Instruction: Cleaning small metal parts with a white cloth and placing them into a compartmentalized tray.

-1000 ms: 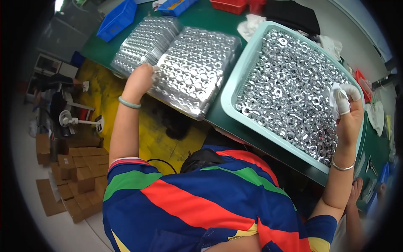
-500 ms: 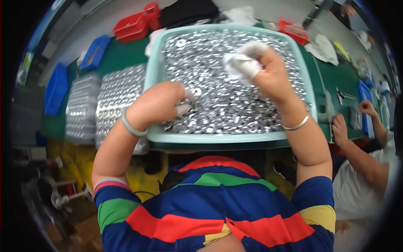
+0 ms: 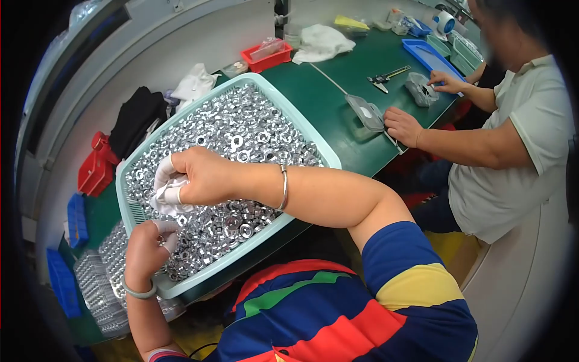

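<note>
A pale green plastic basket (image 3: 330, 152) is heaped with small shiny metal ring-shaped parts (image 3: 259, 130). My right hand (image 3: 208, 175), with white finger covers, is closed on a crumpled white cloth (image 3: 172, 196) above the left side of the heap. Just below it, at the basket's near left corner, my left hand (image 3: 146, 250) has thumb and forefinger, also covered in white, curled into a pinch. Anything between those fingertips is too small to make out. Clear trays of metal parts (image 3: 99, 289) lie beside my left hand.
Blue bins (image 3: 63, 283) and a red bin (image 3: 95, 174) stand left of the basket; another red bin (image 3: 268, 57) sits behind it. A co-worker (image 3: 506, 139) sits at right, hands near a clear plastic box (image 3: 365, 113) and a bag (image 3: 421, 90). Calipers (image 3: 386, 78) lie on the green table.
My view has turned to the right, showing more of the co-worker. My right hand, still gripping the cloth, has come closer to my left hand over the basket's left part.
</note>
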A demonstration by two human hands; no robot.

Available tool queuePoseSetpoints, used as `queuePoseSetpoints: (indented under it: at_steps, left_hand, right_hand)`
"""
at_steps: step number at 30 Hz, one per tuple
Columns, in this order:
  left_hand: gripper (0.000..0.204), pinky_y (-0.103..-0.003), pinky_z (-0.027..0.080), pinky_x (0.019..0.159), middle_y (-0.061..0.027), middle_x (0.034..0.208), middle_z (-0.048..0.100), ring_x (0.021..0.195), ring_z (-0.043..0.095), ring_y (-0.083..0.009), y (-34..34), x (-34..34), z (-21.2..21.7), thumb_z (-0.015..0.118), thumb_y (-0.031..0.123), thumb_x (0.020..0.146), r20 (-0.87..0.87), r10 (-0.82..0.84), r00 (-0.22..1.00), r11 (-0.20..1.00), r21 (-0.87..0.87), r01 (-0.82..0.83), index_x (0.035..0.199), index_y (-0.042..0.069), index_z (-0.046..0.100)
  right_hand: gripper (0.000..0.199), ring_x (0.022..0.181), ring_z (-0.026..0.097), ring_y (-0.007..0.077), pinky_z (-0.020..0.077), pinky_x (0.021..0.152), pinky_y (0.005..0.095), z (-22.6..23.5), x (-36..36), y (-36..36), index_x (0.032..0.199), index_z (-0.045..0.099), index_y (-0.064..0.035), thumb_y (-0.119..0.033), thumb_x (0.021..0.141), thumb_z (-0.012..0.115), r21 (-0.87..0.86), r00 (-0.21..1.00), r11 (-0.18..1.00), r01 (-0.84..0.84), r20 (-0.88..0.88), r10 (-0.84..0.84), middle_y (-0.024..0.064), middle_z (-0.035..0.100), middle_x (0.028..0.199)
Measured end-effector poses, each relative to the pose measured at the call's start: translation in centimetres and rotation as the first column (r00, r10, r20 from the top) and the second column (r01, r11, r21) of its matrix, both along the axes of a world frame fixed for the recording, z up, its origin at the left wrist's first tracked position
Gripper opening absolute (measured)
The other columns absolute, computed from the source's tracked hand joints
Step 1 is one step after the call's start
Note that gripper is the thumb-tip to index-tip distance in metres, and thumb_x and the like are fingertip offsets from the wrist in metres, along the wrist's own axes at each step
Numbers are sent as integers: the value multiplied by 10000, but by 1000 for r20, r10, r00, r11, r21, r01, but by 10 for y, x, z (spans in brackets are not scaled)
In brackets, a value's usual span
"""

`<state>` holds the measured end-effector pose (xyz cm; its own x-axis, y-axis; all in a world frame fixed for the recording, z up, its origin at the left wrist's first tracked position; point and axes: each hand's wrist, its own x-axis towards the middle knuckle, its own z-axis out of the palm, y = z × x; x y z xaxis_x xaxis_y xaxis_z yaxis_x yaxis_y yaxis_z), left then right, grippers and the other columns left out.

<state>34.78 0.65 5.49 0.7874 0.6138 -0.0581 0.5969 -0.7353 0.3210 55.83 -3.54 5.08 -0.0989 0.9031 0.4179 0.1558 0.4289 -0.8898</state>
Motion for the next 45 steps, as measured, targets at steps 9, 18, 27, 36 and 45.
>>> queuePoseSetpoints:
  at_steps: [9, 18, 27, 36, 45]
  left_hand:
    - [109, -221, 420, 592, -53, 739, 576, 650, 522, -121, -3, 40, 9, 555, 59, 768, 692, 446, 568, 603, -701, 381, 861, 2, 545]
    - [164, -216, 426, 657, -56, 835, 583, 711, 527, -104, 8, 31, -15, 538, 48, 798, 784, 425, 452, 780, -571, 258, 947, -19, 551]
    - [198, -234, 431, 714, -69, 888, 591, 797, 547, -114, 19, 2, -30, 538, 43, 795, 758, 486, 436, 690, -638, 341, 975, -38, 550]
    - [205, -233, 414, 694, -44, 891, 586, 779, 523, -105, 26, -40, -35, 532, 65, 791, 557, 680, 478, 280, -799, 533, 984, 8, 570]
    - [213, -276, 416, 752, -37, 915, 568, 852, 519, -148, 17, -50, -26, 592, 162, 784, 655, 589, 474, 86, -634, 769, 968, 56, 570]
  right_hand:
    - [195, 551, 538, 100, 425, 450, 227, 11, 7, -7, 867, 546, -12, -158, 755, 610, -318, 897, 899, -302, -415, 155, 58, 576, 687]
    - [190, 487, 501, 76, 384, 374, 203, 6, 6, 1, 837, 549, -6, -166, 760, 616, -282, 934, 916, -286, -294, 201, 41, 550, 631]
    - [178, 557, 561, 126, 462, 510, 251, -9, -28, 8, 822, 561, -16, -136, 719, 643, 3, 989, 993, -118, 84, 118, 70, 578, 647]
    - [192, 545, 535, 237, 426, 491, 315, -9, -71, 7, 790, 568, -44, -27, 615, 646, 507, 869, 856, -102, 464, -171, 90, 526, 620]
    - [119, 513, 464, 22, 359, 423, 156, 14, -77, -2, 837, 533, -32, -56, 751, 612, -67, 992, 997, 29, -119, -37, -9, 532, 639]
